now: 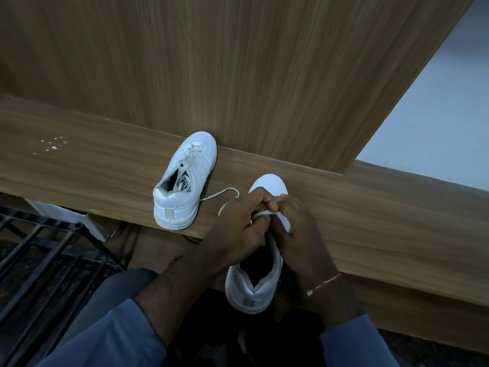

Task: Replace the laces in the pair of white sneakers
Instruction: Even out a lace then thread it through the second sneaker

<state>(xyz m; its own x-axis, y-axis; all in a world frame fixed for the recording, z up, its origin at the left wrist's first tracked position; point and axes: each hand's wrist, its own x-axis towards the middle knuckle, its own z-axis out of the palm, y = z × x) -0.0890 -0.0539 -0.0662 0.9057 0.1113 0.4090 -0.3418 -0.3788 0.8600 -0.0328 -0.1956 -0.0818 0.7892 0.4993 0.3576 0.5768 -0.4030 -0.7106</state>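
While both hands work, sneakers: two, both white.
Laces: two in view, both cream.
Hands: two, a ring on the left, a thread band (326, 282) on the right wrist.
Far sneaker (185, 178): stands on the wooden surface (105, 168), toe against the upright wooden panel (238, 62).
Threaded lace (191, 154): crossed through the far sneaker's front eyelets, its slack piled inside the shoe.
Near sneaker (255, 282): toe pointing away, heel hanging over the surface's near edge; the hands hide its middle.
Loose lace (222, 193): curls on the surface between the two sneakers and runs in under the left hand.
Left hand (238, 223): grip closed, fingers curled over the near sneaker's throat and pinching the loose lace.
Right hand (299, 226): grip closed on the near sneaker's right side, just beside the left hand's fingertips.
White specks (54, 144): scattered on the surface, well left of the shoes.
Black metal frame (39, 255): below the surface at lower left, a white plastic piece (66, 215) above it.
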